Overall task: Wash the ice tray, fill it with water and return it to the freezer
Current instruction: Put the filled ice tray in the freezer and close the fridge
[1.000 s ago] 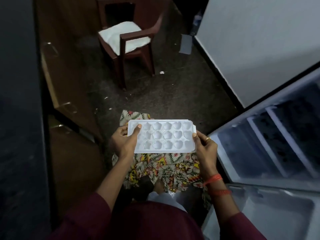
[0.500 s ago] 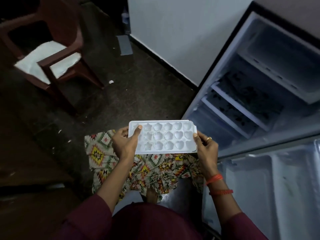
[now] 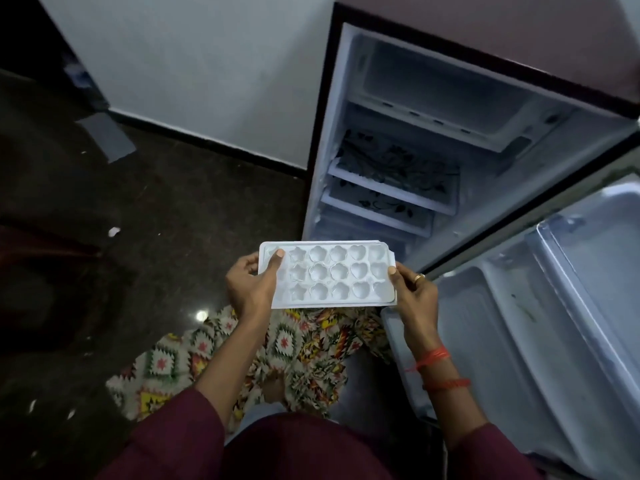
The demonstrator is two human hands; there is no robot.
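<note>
Head view: tray (image 3: 332,275) held level in front of the open fridge. Left grip (image 3: 251,285) and right grip (image 3: 414,292) each clasp a short end, thumbs on top. Freezer (image 3: 433,84) sits up top — best to lift flat and slide in slowly, no tilt.

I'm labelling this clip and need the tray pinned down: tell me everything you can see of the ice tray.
The ice tray is a white rectangular plastic mould with three rows of six shallow cavities shaped as stars, flowers and hearts. It is held about level, long side across, in front of the open fridge. The left hand grips its left end, thumb over the top; the right hand pinches the right end. Whether it holds water cannot be told.
</note>
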